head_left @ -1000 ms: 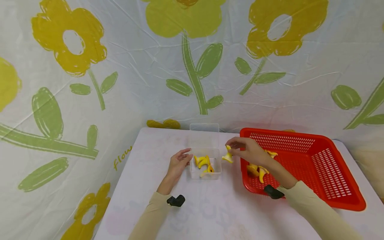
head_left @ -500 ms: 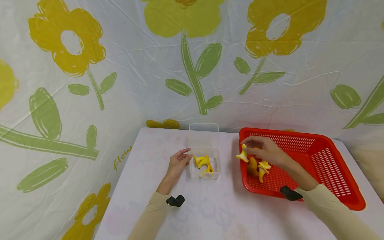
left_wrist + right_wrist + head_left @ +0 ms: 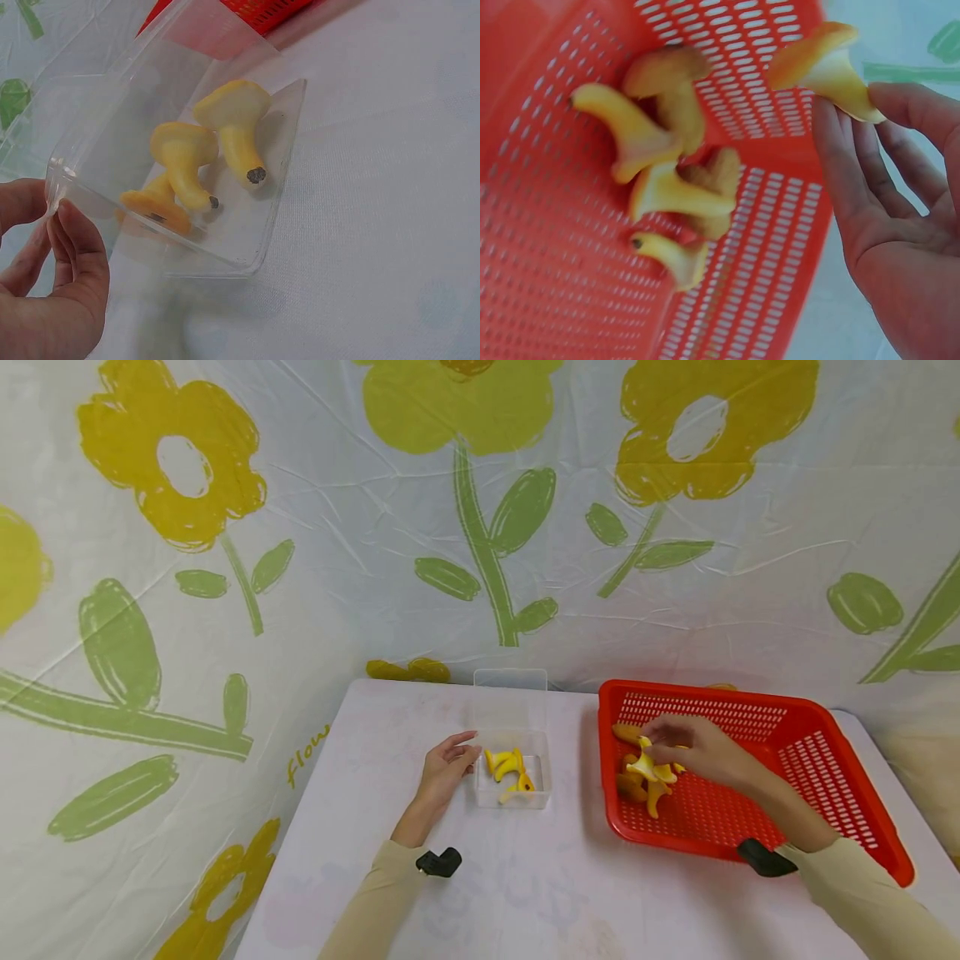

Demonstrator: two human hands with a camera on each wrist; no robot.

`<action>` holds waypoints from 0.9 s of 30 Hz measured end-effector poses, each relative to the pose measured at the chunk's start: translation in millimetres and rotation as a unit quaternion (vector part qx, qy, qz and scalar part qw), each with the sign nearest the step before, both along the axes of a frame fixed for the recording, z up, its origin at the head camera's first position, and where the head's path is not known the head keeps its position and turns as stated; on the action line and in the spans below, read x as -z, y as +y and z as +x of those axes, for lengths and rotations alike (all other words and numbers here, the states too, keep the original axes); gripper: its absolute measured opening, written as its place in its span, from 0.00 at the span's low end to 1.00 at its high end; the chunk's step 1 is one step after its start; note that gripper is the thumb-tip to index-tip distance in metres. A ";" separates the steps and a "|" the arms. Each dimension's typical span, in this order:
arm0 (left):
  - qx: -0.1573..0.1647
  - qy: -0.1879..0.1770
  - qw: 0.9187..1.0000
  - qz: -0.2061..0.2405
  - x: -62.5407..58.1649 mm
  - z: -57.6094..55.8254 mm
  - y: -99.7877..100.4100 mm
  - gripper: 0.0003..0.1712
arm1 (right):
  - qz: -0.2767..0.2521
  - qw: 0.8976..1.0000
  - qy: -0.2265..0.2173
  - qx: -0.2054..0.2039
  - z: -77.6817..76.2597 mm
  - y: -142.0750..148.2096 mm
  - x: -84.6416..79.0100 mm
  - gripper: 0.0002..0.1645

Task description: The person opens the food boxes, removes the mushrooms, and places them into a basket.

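My right hand pinches a yellow mushroom by its stem, cap hanging down, over the left part of the red basket. Below it in the basket lie several mushrooms, some yellow and some brownish. To the left, my left hand holds the rim of a clear plastic box between thumb and fingers. Inside that box are three yellow mushrooms, two of them showing dark stem ends.
The box's clear lid is hinged back toward the wall. A pale cloth covers the table. Behind it hangs a flower-printed sheet. Bare table separates box and basket.
My right hand has carried the yellow mushroom rightward, from beside the clear box to over the red basket, and lowered slightly. My left hand stays at the box.
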State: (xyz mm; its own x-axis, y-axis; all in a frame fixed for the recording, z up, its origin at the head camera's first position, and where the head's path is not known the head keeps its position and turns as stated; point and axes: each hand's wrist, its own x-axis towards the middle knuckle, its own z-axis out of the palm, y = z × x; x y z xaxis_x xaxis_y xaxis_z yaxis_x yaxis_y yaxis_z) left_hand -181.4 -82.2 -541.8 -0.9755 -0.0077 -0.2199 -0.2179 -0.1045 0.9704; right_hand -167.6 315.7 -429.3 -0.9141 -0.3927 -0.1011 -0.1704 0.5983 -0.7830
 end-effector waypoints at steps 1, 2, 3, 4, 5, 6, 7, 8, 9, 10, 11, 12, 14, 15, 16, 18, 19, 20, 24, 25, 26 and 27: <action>0.001 0.000 1.000 0.000 0.4 0.0 -0.1 0.25 | 0.003 1.000 -0.003 -0.004 0.6 2.6 1.9 0.15; 0.002 -0.001 1.000 0.001 0.7 -0.1 -0.3 0.25 | 0.007 1.000 -0.007 -0.009 1.0 4.9 4.2 0.16; 0.003 -0.002 1.000 0.002 0.9 -0.2 -0.6 0.26 | 0.011 1.000 -0.012 -0.014 1.6 7.1 6.8 0.16; 0.005 -0.003 1.000 0.003 0.6 -0.3 -0.9 0.26 | 0.014 1.000 -0.016 -0.019 2.1 9.1 9.7 0.17; 0.007 -0.004 1.000 0.003 0.0 -0.4 -1.3 0.26 | 0.019 0.999 -0.020 -0.023 2.9 10.7 12.5 0.17; 0.009 -0.006 1.000 0.002 -0.8 -0.4 -1.6 0.25 | 0.021 0.999 -0.025 -0.026 3.9 12.3 15.5 0.18; 0.012 -0.007 1.000 0.001 -2.6 0.0 -2.0 0.25 | 0.020 0.999 -0.033 -0.034 4.7 13.8 18.5 0.18; 0.014 -0.008 1.000 0.000 -5.5 0.7 -2.1 0.25 | 0.020 0.998 -0.038 -0.040 5.6 15.0 21.6 0.18; 0.016 -0.008 1.000 -0.001 -9.0 1.6 -2.3 0.25 | 0.017 0.998 -0.044 -0.047 6.5 16.1 24.5 0.18; 0.017 -0.009 1.000 -0.002 -13.0 2.9 -2.4 0.25 | 0.014 0.997 -0.051 -0.055 7.3 17.2 27.2 0.18; 0.017 -0.010 1.000 -0.002 -17.4 4.5 -2.3 0.24 | 0.012 0.996 -0.057 -0.062 8.1 18.0 29.5 0.18; 0.017 -0.010 1.000 -0.001 -21.8 6.1 -2.2 0.24 | 0.010 0.996 -0.064 -0.067 8.8 18.8 31.6 0.18; 0.017 -0.007 1.000 0.001 -29.6 9.6 -1.6 0.24 | 0.009 0.994 -0.073 -0.076 10.0 19.7 35.1 0.18; 0.015 -0.005 1.000 0.003 -31.3 10.7 -1.4 0.23 | 0.011 0.994 -0.077 -0.079 10.5 19.9 36.6 0.19; 0.014 -0.004 1.000 0.004 -32.8 11.8 -1.1 0.23 | 0.014 0.993 -0.081 -0.082 11.1 20.0 38.0 0.19; 0.015 -0.003 1.000 0.005 -34.5 12.8 -1.1 0.22 | 0.021 0.992 -0.078 -0.095 12.3 19.6 41.2 0.19; 0.015 -0.003 1.000 0.006 -34.4 12.8 -1.2 0.22 | 0.023 0.991 -0.077 -0.103 12.9 19.2 43.0 0.19; 0.014 -0.003 1.000 0.008 -33.9 12.7 -1.3 0.22 | 0.027 0.991 -0.074 -0.109 13.7 18.6 44.7 0.18; 0.019 -0.006 1.000 0.010 -31.7 11.1 -2.2 0.21 | 0.040 0.989 -0.059 -0.131 16.4 15.5 50.2 0.16; 0.021 -0.006 1.000 0.009 -30.8 10.8 -2.3 0.21 | 0.042 0.989 -0.060 -0.130 16.8 14.6 51.2 0.16; 0.022 -0.006 1.000 0.010 -30.0 10.4 -2.3 0.22 | 0.045 0.989 -0.060 -0.130 17.2 13.7 52.1 0.16; 0.023 -0.005 1.000 0.009 -29.4 10.2 -2.3 0.22 | 0.046 0.989 -0.061 -0.130 17.3 12.8 52.9 0.16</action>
